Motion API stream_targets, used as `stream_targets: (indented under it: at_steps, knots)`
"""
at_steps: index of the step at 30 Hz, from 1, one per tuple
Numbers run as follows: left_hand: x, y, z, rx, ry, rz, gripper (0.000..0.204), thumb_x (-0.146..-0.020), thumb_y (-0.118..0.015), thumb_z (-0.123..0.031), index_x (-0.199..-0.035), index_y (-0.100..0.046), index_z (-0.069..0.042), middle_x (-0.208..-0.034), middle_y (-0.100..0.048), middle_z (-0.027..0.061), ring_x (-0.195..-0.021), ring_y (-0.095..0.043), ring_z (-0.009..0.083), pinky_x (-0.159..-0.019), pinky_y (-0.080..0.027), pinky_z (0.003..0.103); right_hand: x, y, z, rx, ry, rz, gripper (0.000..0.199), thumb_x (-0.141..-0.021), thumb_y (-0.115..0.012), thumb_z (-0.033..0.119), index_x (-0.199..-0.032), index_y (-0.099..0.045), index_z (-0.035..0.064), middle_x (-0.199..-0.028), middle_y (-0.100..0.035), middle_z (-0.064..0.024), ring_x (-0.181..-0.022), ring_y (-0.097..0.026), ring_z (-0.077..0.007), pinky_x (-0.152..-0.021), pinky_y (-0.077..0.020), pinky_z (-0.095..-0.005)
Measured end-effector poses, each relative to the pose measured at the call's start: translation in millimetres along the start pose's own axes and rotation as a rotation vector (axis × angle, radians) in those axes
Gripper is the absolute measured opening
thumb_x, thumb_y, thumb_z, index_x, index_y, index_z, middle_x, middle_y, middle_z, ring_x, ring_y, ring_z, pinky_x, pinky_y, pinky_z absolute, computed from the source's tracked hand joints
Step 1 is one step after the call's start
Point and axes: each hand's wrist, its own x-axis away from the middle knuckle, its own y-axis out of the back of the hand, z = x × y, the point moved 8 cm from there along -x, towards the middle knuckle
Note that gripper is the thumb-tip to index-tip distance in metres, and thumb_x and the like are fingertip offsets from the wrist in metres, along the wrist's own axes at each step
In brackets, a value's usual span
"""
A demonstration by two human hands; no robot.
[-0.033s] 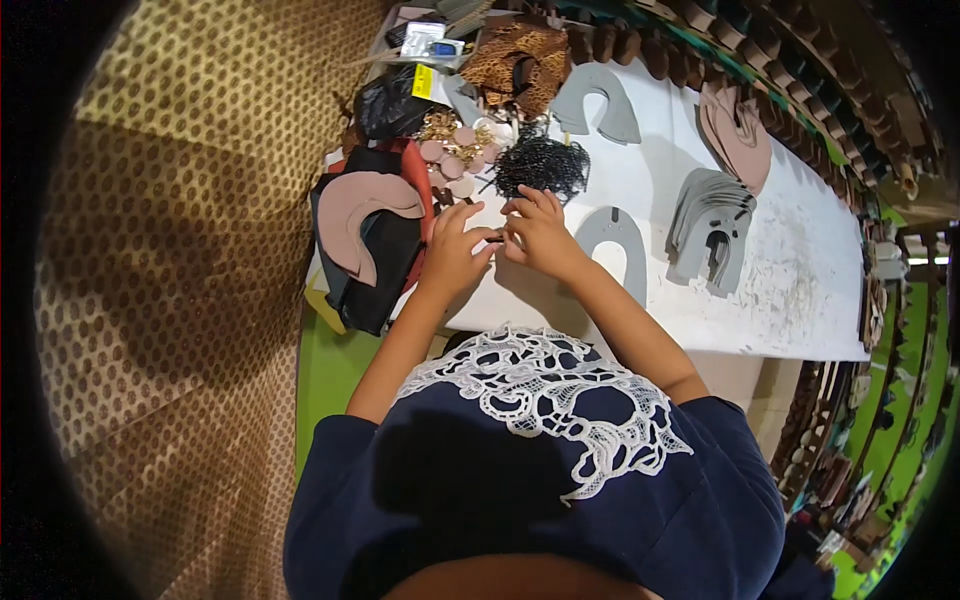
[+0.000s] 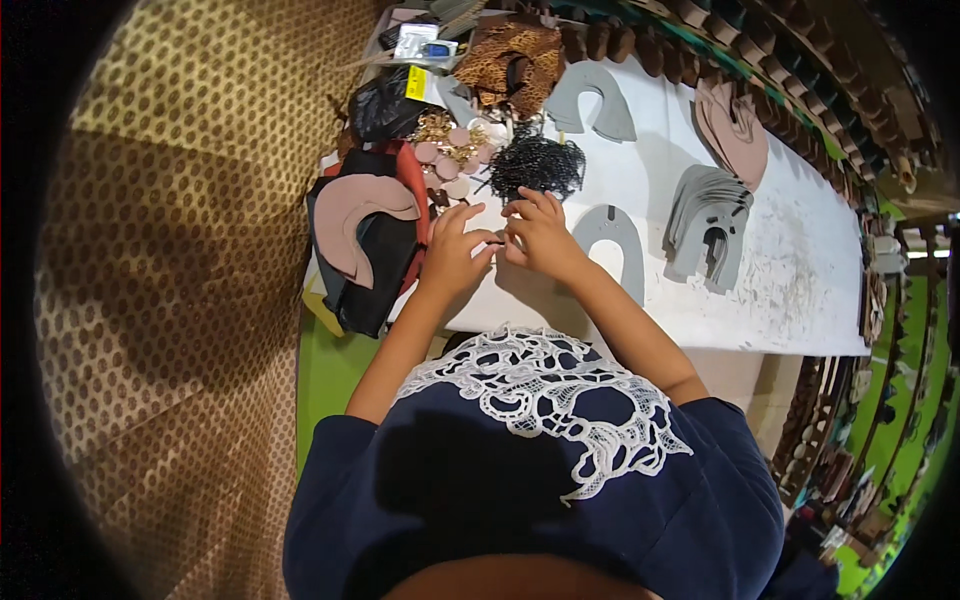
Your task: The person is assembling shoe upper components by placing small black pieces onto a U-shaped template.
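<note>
My left hand (image 2: 456, 252) and my right hand (image 2: 540, 234) are close together over the white table, fingertips nearly meeting. Both are pinched round a small dark strip (image 2: 499, 243); its exact kind is too small to make out. Just to the right of my right hand lies a grey U-shaped cut piece (image 2: 622, 236) with a small dark tab at the top of its curve. Beyond my fingertips sits a tangled heap of thin black straps (image 2: 540, 165). Round pink discs with gold-coloured bits (image 2: 447, 168) are beside that heap, to the left.
Pink curved pieces (image 2: 340, 225) rest on black and red material at the left. A stack of grey U-shaped pieces (image 2: 690, 225) and folded pink ones (image 2: 728, 130) lie right. Leopard-print material (image 2: 500, 60) is at the back. A patterned curtain (image 2: 190, 300) hangs left.
</note>
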Motion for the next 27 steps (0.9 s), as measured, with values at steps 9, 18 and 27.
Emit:
stream_targets:
  at_steps: [9,18,27]
  knots:
    - [-18,-41,-27,0.358,0.029,0.02,0.011,-0.072,-0.071,-0.015,-0.08,-0.069,-0.008,-0.113,-0.056,0.0123,-0.108,-0.05,0.0304,-0.093,-0.037,0.04,52,36,-39,-0.321,-0.219,-0.208,0.01,-0.072,-0.067,0.019,-0.079,-0.068,0.0118,-0.109,-0.058,-0.0044,-0.116,-0.044,-0.0309,-0.099,-0.0299,-0.0462]
    - [-33,-90,-58,0.618,0.161,0.086,0.012,-0.082,-0.064,-0.013,-0.087,-0.064,-0.002,-0.118,-0.051,0.0132,-0.106,-0.051,0.0224,-0.088,-0.042,0.033,95,65,-82,-0.526,-0.46,-0.281,0.016,-0.072,-0.072,0.021,-0.079,-0.066,0.0079,-0.108,-0.058,-0.0078,-0.108,-0.049,-0.0289,-0.094,-0.0356,-0.04]
    - [-35,-122,-81,0.775,0.311,0.137,0.016,-0.084,-0.063,-0.016,-0.088,-0.064,-0.001,-0.12,-0.049,0.0125,-0.104,-0.051,0.0188,-0.083,-0.043,0.03,118,80,-106,-0.66,-0.469,-0.357,0.013,-0.075,-0.071,0.014,-0.084,-0.066,0.006,-0.114,-0.054,-0.0106,-0.111,-0.049,-0.0243,-0.094,-0.0371,-0.0346]
